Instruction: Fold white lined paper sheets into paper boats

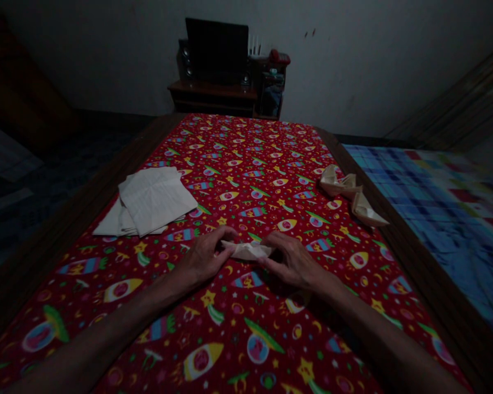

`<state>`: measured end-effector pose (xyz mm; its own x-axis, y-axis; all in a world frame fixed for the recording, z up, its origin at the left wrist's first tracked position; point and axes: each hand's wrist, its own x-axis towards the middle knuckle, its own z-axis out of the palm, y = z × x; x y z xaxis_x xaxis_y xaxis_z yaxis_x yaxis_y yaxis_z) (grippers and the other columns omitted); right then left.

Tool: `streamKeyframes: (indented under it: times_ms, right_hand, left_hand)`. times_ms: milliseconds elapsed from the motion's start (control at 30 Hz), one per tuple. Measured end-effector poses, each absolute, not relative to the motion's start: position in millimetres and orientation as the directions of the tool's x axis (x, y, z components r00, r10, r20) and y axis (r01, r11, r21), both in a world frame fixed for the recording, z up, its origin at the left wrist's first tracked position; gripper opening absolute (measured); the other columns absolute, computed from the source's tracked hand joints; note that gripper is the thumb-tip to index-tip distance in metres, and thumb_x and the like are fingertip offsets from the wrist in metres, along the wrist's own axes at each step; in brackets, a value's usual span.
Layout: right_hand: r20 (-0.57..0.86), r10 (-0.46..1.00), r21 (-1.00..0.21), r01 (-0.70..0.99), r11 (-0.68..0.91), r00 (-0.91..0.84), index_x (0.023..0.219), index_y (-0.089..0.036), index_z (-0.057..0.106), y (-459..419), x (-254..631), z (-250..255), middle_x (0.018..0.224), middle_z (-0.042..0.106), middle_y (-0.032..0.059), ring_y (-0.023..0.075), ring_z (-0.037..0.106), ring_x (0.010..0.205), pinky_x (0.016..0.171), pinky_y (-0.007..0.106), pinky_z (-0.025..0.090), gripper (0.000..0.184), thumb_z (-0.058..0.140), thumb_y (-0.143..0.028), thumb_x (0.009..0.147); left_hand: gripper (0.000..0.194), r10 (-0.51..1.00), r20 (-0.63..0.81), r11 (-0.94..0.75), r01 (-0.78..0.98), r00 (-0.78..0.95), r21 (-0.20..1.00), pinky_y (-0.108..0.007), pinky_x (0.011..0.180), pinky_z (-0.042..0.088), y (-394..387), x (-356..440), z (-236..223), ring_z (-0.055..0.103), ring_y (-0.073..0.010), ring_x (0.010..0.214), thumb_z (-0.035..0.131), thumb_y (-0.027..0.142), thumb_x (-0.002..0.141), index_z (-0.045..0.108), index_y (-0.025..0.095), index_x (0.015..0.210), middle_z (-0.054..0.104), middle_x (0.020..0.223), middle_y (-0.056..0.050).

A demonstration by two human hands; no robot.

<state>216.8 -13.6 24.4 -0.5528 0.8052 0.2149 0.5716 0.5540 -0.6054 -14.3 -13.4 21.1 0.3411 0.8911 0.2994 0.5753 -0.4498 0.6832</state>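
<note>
A small folded piece of pale paper [248, 250] lies on the red patterned tablecloth [246, 328] between my two hands. My left hand [203, 256] pinches its left end with closed fingers. My right hand [291, 260] presses and grips its right end, fingers curled. Both forearms rest on the cloth and reach in from the near edge.
A loose stack of white paper sheets [150, 201] lies at the left of the table. Two folded paper shapes [350, 195] sit near the right edge. A blue checked bed cover [439, 208] lies to the right. A dark monitor on a wooden stand [217, 54] stands by the far wall.
</note>
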Motion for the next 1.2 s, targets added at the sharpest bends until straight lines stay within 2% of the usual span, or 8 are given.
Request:
streamKeyframes:
  times_ms: [133,233,333,467,567,800,967,1200]
  right_hand:
    - [0.180,0.843,-0.610,0.615,0.500,-0.506,0.076,-0.018,0.060,-14,213,21,0.072,0.058,0.0021,0.0130,0.052,0.064,0.058,0.023,0.036,0.017,0.051,-0.026,0.087]
    - [0.186,0.860,-0.532,0.687,0.495,-0.475,0.069,-0.017,0.057,-14,210,17,0.064,0.054,0.0011,0.0118,0.047,0.057,0.054,0.024,0.031,0.023,0.049,-0.025,0.088]
    - [0.210,0.855,-0.427,0.742,0.517,-0.475,0.068,-0.017,0.056,-15,208,16,0.065,0.053,0.0014,0.0116,0.044,0.057,0.053,0.024,0.028,0.024,0.048,-0.027,0.088]
    - [0.197,0.851,-0.386,0.759,0.524,-0.487,0.069,-0.017,0.054,-16,207,16,0.067,0.053,0.0014,0.0112,0.044,0.059,0.055,0.024,0.029,0.024,0.046,-0.027,0.089]
    - [0.194,0.850,-0.385,0.759,0.525,-0.489,0.070,-0.016,0.053,-16,208,15,0.068,0.053,0.0014,0.0108,0.045,0.060,0.056,0.023,0.029,0.022,0.044,-0.025,0.089]
    - [0.196,0.858,-0.310,0.800,0.513,-0.474,0.069,-0.016,0.053,-18,206,14,0.065,0.052,0.0007,0.0101,0.043,0.057,0.055,0.023,0.026,0.027,0.042,-0.028,0.091]
    - [0.181,0.879,-0.225,0.852,0.473,-0.441,0.069,-0.017,0.055,-20,205,18,0.064,0.053,0.0009,0.0100,0.040,0.055,0.053,0.025,0.022,0.029,0.041,-0.030,0.091]
    - [0.138,0.886,-0.192,0.865,0.463,-0.444,0.070,-0.017,0.056,-21,208,20,0.065,0.056,0.0013,0.0102,0.042,0.055,0.053,0.025,0.022,0.029,0.042,-0.031,0.091]
  left_hand:
    - [0.013,0.863,0.352,-0.503,0.566,0.362,0.653,-0.024,0.066,0.050,-13,-14,17,0.064,-0.0144,0.073,0.053,0.015,0.081,0.062,0.017,0.090,0.068,0.082,-0.002]
    - [0.013,0.870,0.344,-0.493,0.613,0.353,0.617,-0.024,0.065,0.050,-12,-16,12,0.063,-0.0142,0.071,0.052,0.012,0.083,0.064,0.018,0.083,0.067,0.077,-0.001]
    - [0.014,0.861,0.340,-0.504,0.718,0.378,0.479,-0.030,0.070,0.050,-14,-17,10,0.062,-0.0176,0.076,0.050,0.015,0.086,0.064,0.017,0.083,0.066,0.082,-0.004]
    - [0.027,0.723,0.453,-0.656,0.723,0.522,0.214,-0.043,0.095,0.042,-22,-14,16,0.050,-0.0254,0.115,0.043,0.014,0.090,0.059,0.015,0.111,0.059,0.118,-0.011]
    - [0.039,0.544,0.383,-0.826,0.558,0.747,0.084,-0.043,0.109,0.029,-35,-6,19,0.035,-0.0223,0.131,0.040,0.015,0.092,0.044,0.016,0.131,0.047,0.137,-0.008]
    - [0.053,0.652,0.199,-0.754,0.653,0.731,0.072,-0.041,0.111,0.025,-50,1,12,0.025,-0.0218,0.137,0.036,0.034,0.095,0.028,0.010,0.141,0.031,0.147,-0.011]
    - [0.047,0.682,0.201,-0.726,0.685,0.703,0.065,-0.040,0.112,0.021,-44,-4,17,0.027,-0.0191,0.136,0.035,0.036,0.095,0.036,0.015,0.138,0.035,0.146,-0.007]
    - [0.040,0.707,0.209,-0.698,0.714,0.676,0.052,-0.041,0.112,0.018,-40,-22,14,0.036,-0.0186,0.132,0.035,0.031,0.096,0.045,0.018,0.132,0.043,0.141,-0.005]
